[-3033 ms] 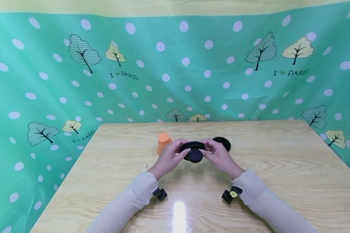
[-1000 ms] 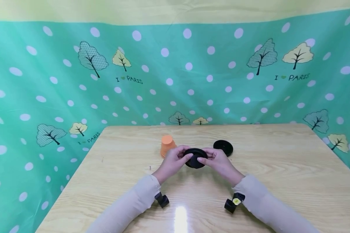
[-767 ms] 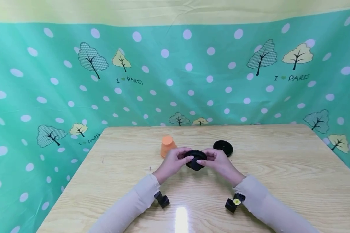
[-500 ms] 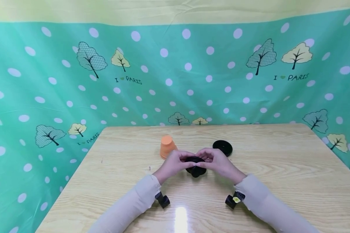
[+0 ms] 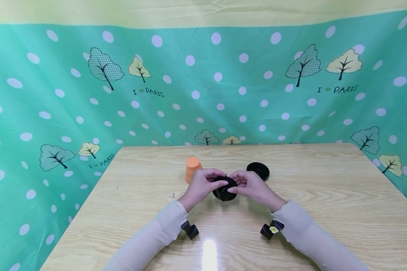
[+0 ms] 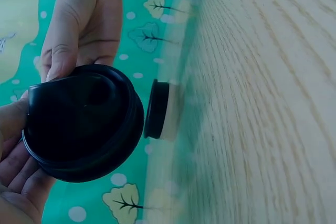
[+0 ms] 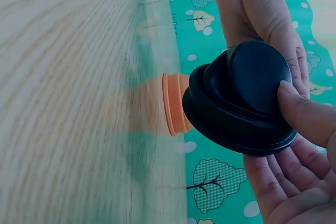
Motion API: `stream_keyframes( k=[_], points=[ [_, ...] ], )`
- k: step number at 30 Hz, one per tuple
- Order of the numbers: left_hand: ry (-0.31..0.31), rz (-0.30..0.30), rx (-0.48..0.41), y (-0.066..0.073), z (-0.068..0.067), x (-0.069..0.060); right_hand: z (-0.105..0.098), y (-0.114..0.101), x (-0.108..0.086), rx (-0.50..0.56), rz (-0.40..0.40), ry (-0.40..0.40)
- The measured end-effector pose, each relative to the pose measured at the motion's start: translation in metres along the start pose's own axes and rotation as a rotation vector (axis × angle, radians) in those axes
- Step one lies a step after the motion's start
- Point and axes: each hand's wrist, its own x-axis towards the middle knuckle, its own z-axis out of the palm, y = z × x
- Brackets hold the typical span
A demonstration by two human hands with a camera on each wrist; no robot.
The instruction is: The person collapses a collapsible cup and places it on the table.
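Both hands hold one black, round collapsible cup (image 5: 225,188) in the air above the table, at the middle of the head view. It is squashed and tilted, with stepped rings and a flat round base (image 7: 261,77) that show in the right wrist view. My left hand (image 5: 203,186) grips its left side, thumb on the front and fingers behind the rim. At the right side my right hand (image 5: 252,186) pinches it the same way, thumb on the base. Behind the left hand stands an orange stepped cup (image 5: 192,168), narrow end up, partly hidden.
A flat black round lid (image 5: 259,170) lies beyond the right hand; its raised side shows in the left wrist view. The wooden table (image 5: 325,195) ends at a green dotted cloth (image 5: 224,94). Black cameras (image 5: 190,229) sit on both wrists.
Over three seconds the black cup is pushed and turned between the fingers; its protruding base now lies flatter and tilted. Both thumbs have shifted on it. The orange cup and lid stay put.
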Motion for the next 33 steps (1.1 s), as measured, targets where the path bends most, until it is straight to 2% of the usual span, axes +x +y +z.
stream_keyframes(
  k=[7,14,19,22,29,31,33],
  points=[
    [-0.038,-0.041,-0.006,0.003,-0.003,0.000,0.000,0.001,0.000,0.019,0.010,0.051],
    [-0.050,-0.052,-0.004,0.024,-0.005,-0.007,-0.005,0.002,-0.001,0.086,0.025,0.103],
    [-0.059,-0.061,-0.019,0.031,-0.004,-0.009,-0.006,0.003,-0.001,0.114,0.030,0.101],
    [-0.062,-0.060,0.011,0.032,-0.003,-0.008,-0.007,0.003,-0.001,0.114,0.031,0.104],
    [-0.018,-0.006,0.056,0.002,0.000,0.003,-0.007,0.005,0.001,0.101,0.038,0.109],
    [-0.008,0.021,0.056,-0.001,0.000,0.004,-0.007,0.006,0.001,0.100,0.047,0.101],
    [-0.005,0.022,0.053,-0.003,0.000,0.004,-0.008,0.006,0.002,0.102,0.058,0.092]
  ],
)
